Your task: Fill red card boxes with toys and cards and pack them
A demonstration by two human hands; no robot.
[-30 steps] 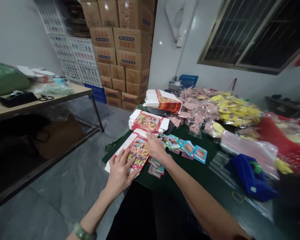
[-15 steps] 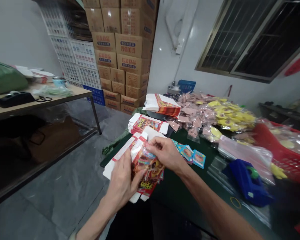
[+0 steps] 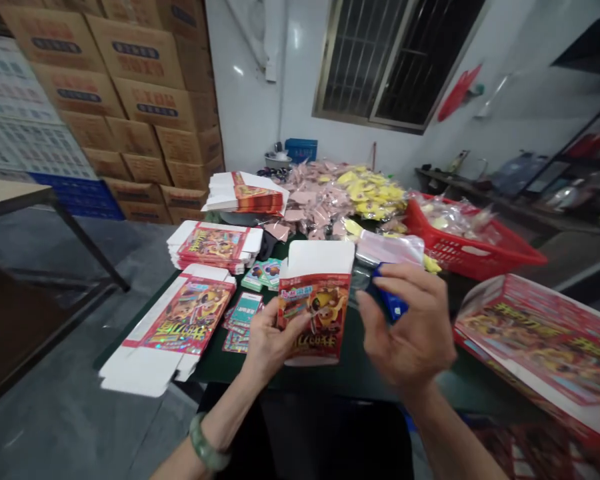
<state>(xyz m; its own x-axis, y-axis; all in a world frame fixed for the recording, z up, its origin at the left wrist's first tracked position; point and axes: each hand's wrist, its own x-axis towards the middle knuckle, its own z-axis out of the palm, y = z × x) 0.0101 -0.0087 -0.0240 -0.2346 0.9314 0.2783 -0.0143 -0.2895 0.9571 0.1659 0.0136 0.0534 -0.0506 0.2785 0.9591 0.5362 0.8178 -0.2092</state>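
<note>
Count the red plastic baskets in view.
2: one red plastic basket at upper right, holding plastic bags; another red plastic basket at lower right, partly under printed cartons. Others may be hidden.

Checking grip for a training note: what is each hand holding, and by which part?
The left hand holds a red printed carton by its lower left side, thumb on the front. The right hand grips a blue plastic object, fingers hiding most of it.

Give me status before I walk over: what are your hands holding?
Left hand on upright red printed carton, white flaps open. Right hand gripping blue tape dispenser. Flat carton blank lying left on dark green table.
</note>
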